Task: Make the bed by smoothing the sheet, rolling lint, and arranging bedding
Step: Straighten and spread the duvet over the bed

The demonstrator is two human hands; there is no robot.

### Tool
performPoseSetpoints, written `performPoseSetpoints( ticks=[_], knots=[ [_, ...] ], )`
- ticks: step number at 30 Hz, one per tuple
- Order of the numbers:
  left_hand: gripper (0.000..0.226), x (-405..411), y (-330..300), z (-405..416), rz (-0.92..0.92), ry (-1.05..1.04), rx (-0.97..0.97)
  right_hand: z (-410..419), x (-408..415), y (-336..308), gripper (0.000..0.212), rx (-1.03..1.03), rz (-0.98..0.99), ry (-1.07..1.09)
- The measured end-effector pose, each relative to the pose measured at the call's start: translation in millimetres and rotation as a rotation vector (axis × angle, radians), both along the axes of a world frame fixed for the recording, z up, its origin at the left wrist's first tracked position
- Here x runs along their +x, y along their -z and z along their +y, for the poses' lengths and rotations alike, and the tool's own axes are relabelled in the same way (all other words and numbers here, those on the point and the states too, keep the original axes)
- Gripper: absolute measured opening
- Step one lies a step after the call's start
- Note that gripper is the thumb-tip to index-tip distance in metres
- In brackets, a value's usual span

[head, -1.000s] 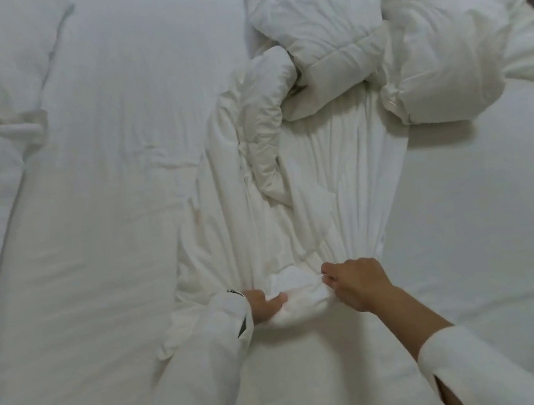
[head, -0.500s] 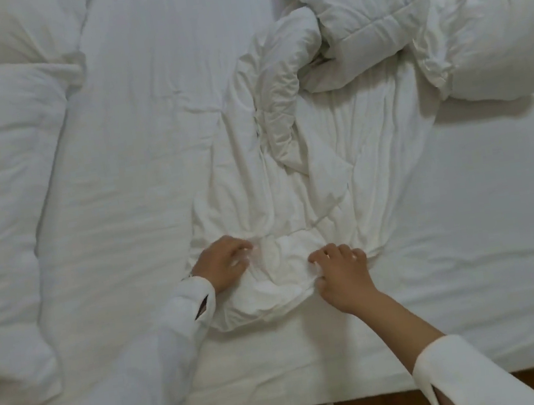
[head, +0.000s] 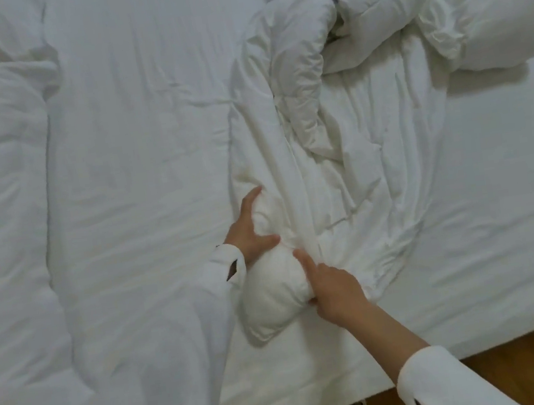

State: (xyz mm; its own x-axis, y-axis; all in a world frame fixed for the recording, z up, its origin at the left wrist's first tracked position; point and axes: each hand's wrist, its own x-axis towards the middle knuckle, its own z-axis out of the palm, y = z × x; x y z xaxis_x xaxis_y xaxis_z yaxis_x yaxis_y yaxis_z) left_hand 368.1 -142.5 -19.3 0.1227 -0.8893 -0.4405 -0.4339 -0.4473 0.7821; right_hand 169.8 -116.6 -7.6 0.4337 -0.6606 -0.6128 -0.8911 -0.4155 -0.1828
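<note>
Now seemingly bunched duvet (head: 316, 174) corner

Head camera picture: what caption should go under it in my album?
Two hands, left and right, bunching a crumpled white duvet on a bed sheet.
</note>
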Motion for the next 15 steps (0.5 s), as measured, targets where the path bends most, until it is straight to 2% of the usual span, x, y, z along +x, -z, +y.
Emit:
performPoseSetpoints(
  ticks=[3,8,12,15],
  knots=[
    [0.09,46,-19,22,-0.112,0.156,-0.039,19,29,-21,0.092,0.088,-0.094,0.046],
    [0.083,157,-77,102,-0.245,0.207,0.018,54,123,-65,0.091,0.103,-0.202,-0.122],
    [0.085,186,-96,150,-0.278,0.267,0.146,98,153,-81,0.088,0.181,-0.125,-0.234],
    [0.088,195,-83,174,-0.346,0.211,0.242,123,160,-87,0.076,0.185,-0.133,-0.245]
  ],
)
